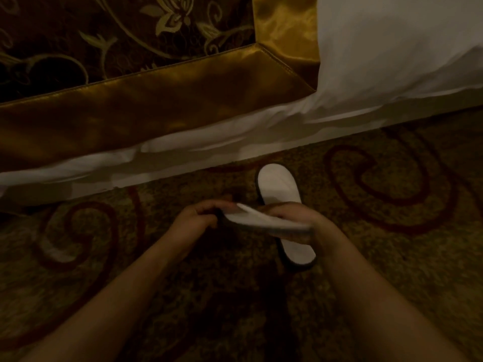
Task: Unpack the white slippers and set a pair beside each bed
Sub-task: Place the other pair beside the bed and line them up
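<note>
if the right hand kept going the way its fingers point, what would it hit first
Likely the left hand, since the right hand points leftward along the held slipper. Depth is unclear in this dim view.

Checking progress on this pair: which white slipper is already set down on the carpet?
The slipper on the carpet, lying flat beside the bed. The other slipper is held above it between the left hand and right hand.

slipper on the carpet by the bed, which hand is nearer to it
Right. The right hand lies over the middle of the slipper on the carpet; the left hand is off to its left.
</note>
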### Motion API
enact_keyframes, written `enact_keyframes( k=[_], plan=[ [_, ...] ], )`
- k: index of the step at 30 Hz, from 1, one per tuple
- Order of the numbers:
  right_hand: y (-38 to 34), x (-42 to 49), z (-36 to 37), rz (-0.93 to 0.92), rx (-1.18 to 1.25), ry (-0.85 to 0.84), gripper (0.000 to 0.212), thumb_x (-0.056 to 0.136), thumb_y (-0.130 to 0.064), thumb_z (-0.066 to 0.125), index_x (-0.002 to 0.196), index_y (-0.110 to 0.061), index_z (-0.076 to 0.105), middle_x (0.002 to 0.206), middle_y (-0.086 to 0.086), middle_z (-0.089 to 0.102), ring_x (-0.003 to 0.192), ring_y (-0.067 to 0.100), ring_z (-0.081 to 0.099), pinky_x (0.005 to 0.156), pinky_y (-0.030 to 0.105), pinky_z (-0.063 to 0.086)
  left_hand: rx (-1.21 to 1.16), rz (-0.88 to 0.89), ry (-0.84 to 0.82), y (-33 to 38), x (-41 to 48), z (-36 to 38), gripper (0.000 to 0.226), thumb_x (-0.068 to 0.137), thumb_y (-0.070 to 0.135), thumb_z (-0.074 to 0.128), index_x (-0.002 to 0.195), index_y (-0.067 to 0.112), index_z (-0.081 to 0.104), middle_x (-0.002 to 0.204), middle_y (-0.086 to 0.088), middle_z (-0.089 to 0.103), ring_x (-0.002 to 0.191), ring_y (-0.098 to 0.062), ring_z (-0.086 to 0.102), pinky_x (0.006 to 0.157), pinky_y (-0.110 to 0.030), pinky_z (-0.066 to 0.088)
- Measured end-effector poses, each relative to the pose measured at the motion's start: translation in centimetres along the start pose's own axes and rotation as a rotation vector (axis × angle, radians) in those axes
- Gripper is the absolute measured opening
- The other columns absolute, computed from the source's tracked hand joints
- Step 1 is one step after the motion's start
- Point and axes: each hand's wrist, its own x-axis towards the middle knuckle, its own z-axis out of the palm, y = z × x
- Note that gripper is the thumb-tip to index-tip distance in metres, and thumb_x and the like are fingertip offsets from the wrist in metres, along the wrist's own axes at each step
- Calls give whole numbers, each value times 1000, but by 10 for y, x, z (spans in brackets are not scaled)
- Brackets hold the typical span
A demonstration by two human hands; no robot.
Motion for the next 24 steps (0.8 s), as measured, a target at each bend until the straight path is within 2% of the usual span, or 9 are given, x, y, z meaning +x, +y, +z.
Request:
enact_keyframes(
  k=[2, 4, 6, 9, 11, 14, 18, 21, 24],
  plan=[
    [5, 7, 9, -91, -120, 59, 18, 89, -7, 56, 105, -11, 63, 92, 6, 63, 83, 20, 61, 71, 28, 53, -73, 17, 176, -6, 2, 2, 44, 89, -7, 46, 94, 29, 71, 110, 3, 68, 96, -12, 65, 72, -20, 54],
    [12, 14, 23, -183, -220, 156, 14, 89, -8, 58, 102, -13, 56, 93, 5, 60, 86, 21, 58, 68, 28, 50, -130, -82, 304, -17, 4, 6, 22, 94, 11, 51, 104, 24, 66, 113, -4, 66, 93, -20, 63, 71, -26, 51],
    [22, 25, 35, -281, -328, 255, 12, 89, -9, 57, 100, -13, 53, 98, 5, 56, 93, 22, 55, 72, 26, 46, -147, -206, 303, -28, 7, 11, 30, 95, 21, 53, 124, 15, 59, 122, -6, 60, 108, -27, 58, 80, -35, 48],
    [35, 39, 49, -394, -409, 329, 19, 89, -5, 55, 108, -4, 54, 107, 14, 58, 100, 27, 55, 77, 20, 39, -138, -283, 322, -44, 13, 17, 37, 92, 5, 52, 129, 6, 54, 127, -10, 57, 109, -31, 53, 88, -39, 45],
    [41, 46, 55, -404, -465, 348, 23, 91, -9, 54, 113, -3, 53, 115, 18, 59, 105, 31, 56, 79, 22, 39, -125, -296, 398, -53, 17, 18, 41, 89, -8, 46, 130, -3, 51, 124, -19, 55, 109, -36, 52, 89, -40, 45],
    [43, 50, 55, -429, -495, 380, 29, 91, -13, 55, 119, -5, 52, 120, 18, 59, 109, 31, 55, 89, 28, 42, -140, -249, 451, -60, 26, 14, 46, 90, -12, 44, 136, -5, 44, 137, -26, 48, 122, -44, 47, 104, -50, 42],
    [45, 44, 38, -496, -696, 705, 39, 91, -15, 52, 128, -5, 47, 127, 17, 52, 115, 31, 48, 96, 34, 39, -102, -231, 467, -62, 40, 6, 43, 94, -5, 44, 137, -4, 44, 139, -26, 47, 124, -44, 47, 106, -50, 41],
    [54, 39, 19, -304, -988, 912, 60, 90, -36, 51, 138, -5, 33, 138, 16, 42, 121, 31, 41, 100, 35, 32, 63, -228, 491, -66, 46, 5, 44, 94, 3, 50, 137, 1, 44, 137, -25, 49, 121, -43, 49, 103, -49, 44],
    [66, 37, 8, -69, -1005, 869, 90, 83, -51, 58, 145, -4, 14, 145, 20, 29, 128, 34, 32, 106, 38, 28, 329, -197, 505, -68, 50, 4, 48, 93, 15, 55, 139, 6, 44, 138, -21, 49, 123, -39, 49, 102, -42, 43]
  ],
)
